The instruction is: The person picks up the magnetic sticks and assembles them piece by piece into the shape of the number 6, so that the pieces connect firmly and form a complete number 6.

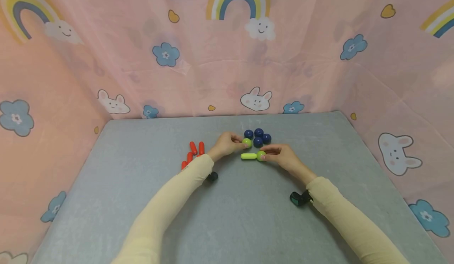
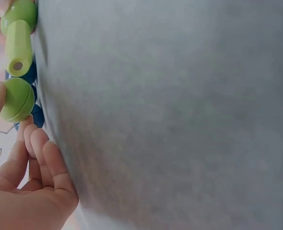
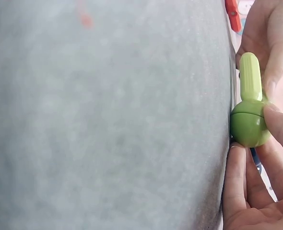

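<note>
My left hand [image 1: 226,144] pinches a green ball [image 1: 246,142] between thumb and fingertips. Just in front of it, my right hand [image 1: 283,157] holds a second green ball [image 1: 261,156] with thumb and fingers. A ribbed yellow-green rod [image 1: 249,156] sticks out leftward from that ball and meets it at one end. In the left wrist view the rod's free end [image 2: 17,66] shows a small grey disc and points toward the left hand's ball [image 2: 17,99]. A seam runs around each ball, as the right wrist view shows on the right hand's ball [image 3: 249,128].
Several dark blue balls [image 1: 258,132] cluster right behind the hands. Several red rods [image 1: 201,147] lie left of the left hand, partly hidden by its sleeve. Dark wrist devices [image 1: 299,198] show at both cuffs. A pink printed curtain [image 1: 213,67] surrounds the grey table [image 1: 241,216].
</note>
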`<state>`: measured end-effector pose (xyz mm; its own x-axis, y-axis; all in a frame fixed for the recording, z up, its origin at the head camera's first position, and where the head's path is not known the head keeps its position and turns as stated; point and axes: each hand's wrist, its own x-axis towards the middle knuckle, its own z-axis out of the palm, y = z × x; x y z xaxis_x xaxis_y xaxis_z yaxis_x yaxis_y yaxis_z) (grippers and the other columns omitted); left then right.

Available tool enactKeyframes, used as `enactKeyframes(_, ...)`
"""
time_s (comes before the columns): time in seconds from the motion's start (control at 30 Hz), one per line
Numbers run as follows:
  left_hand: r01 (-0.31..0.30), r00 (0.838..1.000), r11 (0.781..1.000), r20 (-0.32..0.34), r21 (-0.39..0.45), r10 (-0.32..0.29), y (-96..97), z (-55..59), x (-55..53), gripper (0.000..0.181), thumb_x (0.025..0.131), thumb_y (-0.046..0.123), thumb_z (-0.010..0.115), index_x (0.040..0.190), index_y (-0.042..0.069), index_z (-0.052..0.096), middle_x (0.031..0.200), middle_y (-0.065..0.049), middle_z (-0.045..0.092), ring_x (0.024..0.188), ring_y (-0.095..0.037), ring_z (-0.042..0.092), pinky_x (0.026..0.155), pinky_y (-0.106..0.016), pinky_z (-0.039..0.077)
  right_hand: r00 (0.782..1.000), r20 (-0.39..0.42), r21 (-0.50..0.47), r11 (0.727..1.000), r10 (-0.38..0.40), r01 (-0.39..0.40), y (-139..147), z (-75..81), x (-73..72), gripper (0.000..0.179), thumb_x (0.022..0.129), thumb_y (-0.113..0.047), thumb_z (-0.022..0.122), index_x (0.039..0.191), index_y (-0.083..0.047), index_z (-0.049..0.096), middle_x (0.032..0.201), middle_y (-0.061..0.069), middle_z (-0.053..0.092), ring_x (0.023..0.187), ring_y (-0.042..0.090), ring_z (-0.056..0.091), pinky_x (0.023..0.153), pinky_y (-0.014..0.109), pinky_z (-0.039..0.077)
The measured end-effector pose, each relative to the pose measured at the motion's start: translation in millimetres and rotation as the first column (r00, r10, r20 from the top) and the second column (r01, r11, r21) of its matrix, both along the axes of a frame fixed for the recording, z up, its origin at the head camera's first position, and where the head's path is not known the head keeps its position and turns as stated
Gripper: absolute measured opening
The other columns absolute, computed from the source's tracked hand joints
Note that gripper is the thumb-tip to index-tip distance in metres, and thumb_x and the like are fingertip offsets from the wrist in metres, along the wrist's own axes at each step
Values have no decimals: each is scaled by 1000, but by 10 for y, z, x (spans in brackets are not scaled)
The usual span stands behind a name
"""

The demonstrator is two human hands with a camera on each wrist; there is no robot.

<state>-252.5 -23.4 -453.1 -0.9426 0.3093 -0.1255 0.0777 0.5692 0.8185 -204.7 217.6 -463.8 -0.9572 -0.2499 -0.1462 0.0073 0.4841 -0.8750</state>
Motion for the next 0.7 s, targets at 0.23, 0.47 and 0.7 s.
enactKeyframes(0.23, 33, 999, 999, 2, 37, -33, -114, 66, 70, 35, 85, 31, 78, 109, 5, 74, 96, -7, 70, 79, -10, 55, 63, -18, 44, 1000, 0, 10, 1000, -9, 9, -10, -1, -4, 41, 87, -29, 77, 123, -10, 69, 127, 13, 68, 104, 13, 66, 87, 23, 51)
enactKeyframes(0.47, 42, 999, 998, 2, 47, -42, -271, 95, 189, 30, 85, 26, 79, 106, 5, 74, 97, -8, 72, 82, -11, 59, 65, -19, 46, 1000, -1, 23, 1000, -11, 11, -18, 4, -3, 42, 86, -30, 78, 122, -11, 70, 125, 13, 69, 106, 16, 65, 88, 24, 50)
enactKeyframes(0.7, 49, 999, 998, 0, 38, -49, -386, 93, 327, 30, 84, 24, 80, 107, 7, 73, 98, -6, 72, 81, -11, 60, 67, -19, 46, 1000, 2, 36, 999, -22, 22, -13, -14, -11, 42, 86, -31, 78, 122, -11, 70, 123, 13, 70, 100, 11, 65, 86, 23, 51)
